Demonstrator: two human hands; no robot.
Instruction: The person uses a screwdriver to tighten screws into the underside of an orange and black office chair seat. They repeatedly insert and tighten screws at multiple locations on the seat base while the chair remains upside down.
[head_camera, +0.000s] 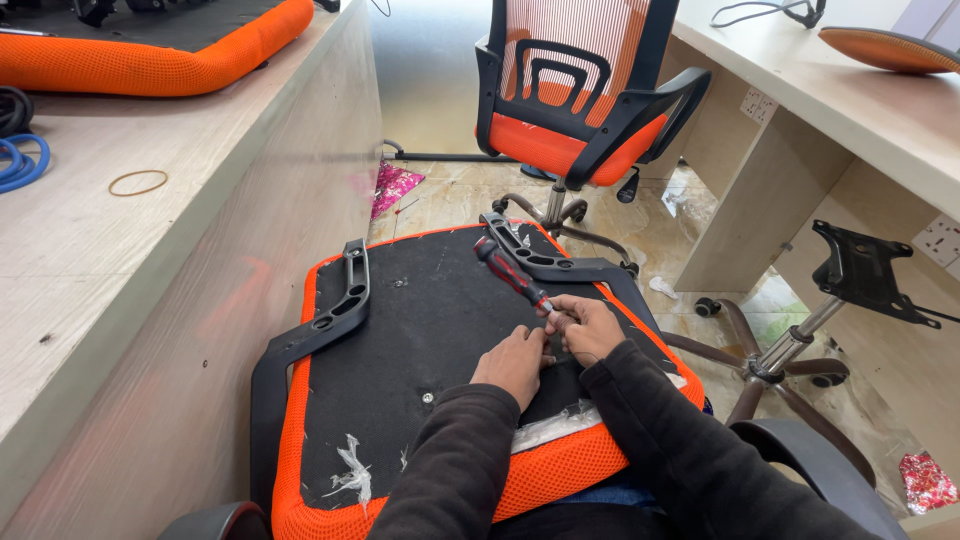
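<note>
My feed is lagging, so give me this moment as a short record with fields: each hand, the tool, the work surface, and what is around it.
left hand: rests on the black underside of the seat cushion
right hand: grips the screwdriver near its tip
screwdriver: red and black handle, tilted up and away
seat cushion: upside down, orange mesh edge
armrest brackets: left bracket and right bracket, black, on the cushion
behind: assembled orange chair
right side: bare chair base

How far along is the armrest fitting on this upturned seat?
The left armrest bracket already lies on the seat underside. In hand: the right hand holds a screwdriver at the right armrest bracket, the left hand beside it. The wheeled base stands apart, unattached.
</note>
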